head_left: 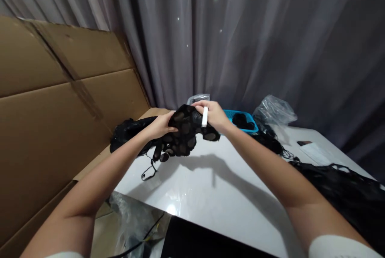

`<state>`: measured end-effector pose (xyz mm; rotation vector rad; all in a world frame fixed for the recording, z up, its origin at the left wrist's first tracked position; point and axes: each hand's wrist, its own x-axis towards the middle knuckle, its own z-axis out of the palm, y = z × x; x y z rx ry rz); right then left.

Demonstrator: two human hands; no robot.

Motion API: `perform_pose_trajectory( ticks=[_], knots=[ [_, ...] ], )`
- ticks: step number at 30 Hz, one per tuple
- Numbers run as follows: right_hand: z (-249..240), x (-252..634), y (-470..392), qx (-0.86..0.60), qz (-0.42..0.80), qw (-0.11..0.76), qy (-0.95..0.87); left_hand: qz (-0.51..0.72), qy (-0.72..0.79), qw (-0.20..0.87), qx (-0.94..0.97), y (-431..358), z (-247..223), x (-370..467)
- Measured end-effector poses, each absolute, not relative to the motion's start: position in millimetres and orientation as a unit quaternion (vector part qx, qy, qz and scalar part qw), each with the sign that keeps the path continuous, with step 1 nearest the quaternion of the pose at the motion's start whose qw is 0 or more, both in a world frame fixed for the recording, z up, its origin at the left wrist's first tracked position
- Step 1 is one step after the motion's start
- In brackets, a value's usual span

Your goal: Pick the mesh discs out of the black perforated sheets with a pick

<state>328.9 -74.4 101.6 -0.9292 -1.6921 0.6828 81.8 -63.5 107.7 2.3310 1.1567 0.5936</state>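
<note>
A black piece of fabric (190, 143) with large see-through dots is held up above the white table (210, 181). My left hand (161, 126) grips it at its left side, thumb along the near face. My right hand (213, 114) pinches its upper right edge. A short white stick-like object (205, 116) shows upright at the fingers of my right hand; its kind cannot be made out. From the lower left of the fabric hangs a thin black strap or cord (148, 171). The fabric covers some of my fingertips.
More black fabric (126, 131) is heaped at left by a tall cardboard box (60, 73). Behind my right hand stands a blue basket (255, 126) with black items. A clear plastic bag (275, 109), white paper (317, 153) and a black garment (337, 189) lie to the right.
</note>
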Motion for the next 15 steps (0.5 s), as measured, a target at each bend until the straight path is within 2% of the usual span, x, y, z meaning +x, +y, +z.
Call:
perform_pose_trajectory(
  ticks=[2,4,8,10,12,15],
  knots=[
    [110,355,-91,-0.414,0.293,0.500,-0.701,0.157,0.415,0.325,0.835,-64,99,84],
    [111,379,-109,-0.452,0.288,0.493,-0.686,0.119,0.398,0.371,0.831,-67,91,90],
    [107,423,-144,-0.496,0.302,0.442,-0.684,0.138,0.361,0.474,0.791,-78,94,111],
    [103,441,-161,-0.525,0.257,0.412,-0.699,0.157,0.342,0.523,0.765,-84,102,124],
    [98,454,-178,-0.560,0.176,0.414,-0.696,0.163,0.330,0.527,0.766,-90,112,135],
    [90,468,-209,-0.591,0.106,0.454,-0.659,0.151,0.320,0.475,0.806,-107,127,142]
  ],
)
